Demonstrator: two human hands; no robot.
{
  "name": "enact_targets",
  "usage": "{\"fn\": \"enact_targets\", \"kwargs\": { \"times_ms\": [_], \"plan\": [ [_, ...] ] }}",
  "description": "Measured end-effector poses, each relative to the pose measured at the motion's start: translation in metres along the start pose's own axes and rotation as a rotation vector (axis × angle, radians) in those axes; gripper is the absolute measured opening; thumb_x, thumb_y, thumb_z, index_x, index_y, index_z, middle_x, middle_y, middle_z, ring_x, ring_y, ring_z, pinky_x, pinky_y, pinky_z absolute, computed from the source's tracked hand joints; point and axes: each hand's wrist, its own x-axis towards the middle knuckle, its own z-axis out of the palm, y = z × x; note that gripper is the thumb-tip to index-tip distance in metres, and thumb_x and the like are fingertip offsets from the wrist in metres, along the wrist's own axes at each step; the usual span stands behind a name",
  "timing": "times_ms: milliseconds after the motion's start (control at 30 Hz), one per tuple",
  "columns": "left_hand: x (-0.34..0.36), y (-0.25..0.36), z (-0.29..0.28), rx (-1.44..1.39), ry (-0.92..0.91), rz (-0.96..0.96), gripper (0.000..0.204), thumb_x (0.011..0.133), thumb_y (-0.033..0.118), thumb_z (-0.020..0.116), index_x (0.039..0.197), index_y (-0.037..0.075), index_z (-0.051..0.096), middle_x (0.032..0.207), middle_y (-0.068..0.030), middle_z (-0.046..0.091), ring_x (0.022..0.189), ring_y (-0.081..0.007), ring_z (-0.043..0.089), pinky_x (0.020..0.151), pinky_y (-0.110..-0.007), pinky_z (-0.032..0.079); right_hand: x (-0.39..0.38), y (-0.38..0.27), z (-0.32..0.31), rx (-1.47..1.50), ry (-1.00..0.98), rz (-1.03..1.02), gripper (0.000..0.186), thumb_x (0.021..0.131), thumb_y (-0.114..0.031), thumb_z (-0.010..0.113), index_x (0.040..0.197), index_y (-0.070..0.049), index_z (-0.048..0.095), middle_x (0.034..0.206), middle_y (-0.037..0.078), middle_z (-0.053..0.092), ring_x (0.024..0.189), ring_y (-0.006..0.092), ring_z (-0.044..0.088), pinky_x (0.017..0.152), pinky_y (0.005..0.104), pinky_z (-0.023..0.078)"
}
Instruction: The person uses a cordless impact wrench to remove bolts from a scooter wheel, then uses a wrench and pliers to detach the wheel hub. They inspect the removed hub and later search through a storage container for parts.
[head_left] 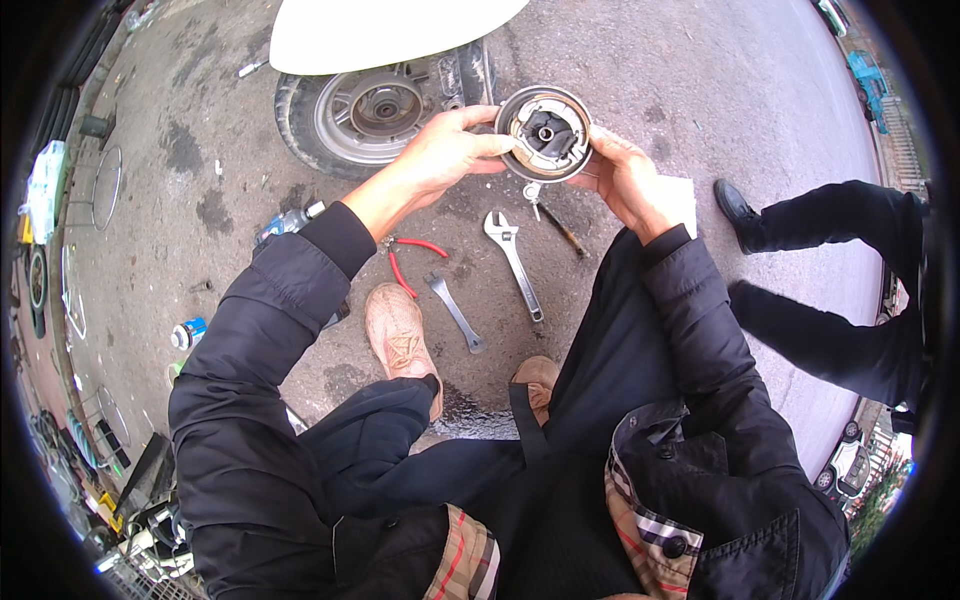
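I hold a round metal brake assembly [546, 134], with curved shoes and a central hole, up in both hands. My left hand [455, 158] grips its left edge with fingers and thumb; my right hand [625, 178] grips its right side. Beneath it on the pavement lie an adjustable wrench [514, 268], red-handled pliers [409, 262], a flat steel tool [457, 313] and a dark rod with a silver end [562, 230]. Just behind my left hand is a wheel with a tyre [300, 120] under a white body panel [390, 28].
Another person's dark-trousered legs [820, 220] stand at the right. A white sheet [680, 200] lies behind my right hand. A blue spray can [189, 332] and a bottle [290, 221] are on the left. Dark tyres and assorted clutter line the far left edge [62, 95].
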Motion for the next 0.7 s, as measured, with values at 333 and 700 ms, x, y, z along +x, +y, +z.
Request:
{"fn": "enact_targets", "kwargs": {
  "times_ms": [333,700],
  "plan": [
    [0.0006,0.0005,-0.0028,0.016,-0.073,-0.002,0.064,0.101,0.021,0.067,0.151,-0.009,0.04,0.148,-0.02,0.052,0.132,-0.0272,0.057,0.108,-0.043,0.052,-0.002,-0.0007,0.0015,0.013,0.008,-0.013,0.034,0.11,-0.02,0.049,0.133,0.001,0.061,0.12,0.014,0.072,0.105,0.0242,0.073,0.087,0.039,0.062],
    [-0.0022,-0.0008,-0.0046,-0.1,-0.055,-0.018,0.048,0.107,0.016,0.054,0.15,-0.004,0.046,0.141,-0.0159,0.058,0.12,-0.0234,0.064,0.106,-0.042,0.054,0.0007,0.0019,0.0034,-0.023,0.01,-0.023,0.038,0.111,-0.019,0.043,0.138,0.002,0.058,0.122,0.015,0.071,0.108,0.0247,0.072,0.091,0.039,0.061]
  ]
}}
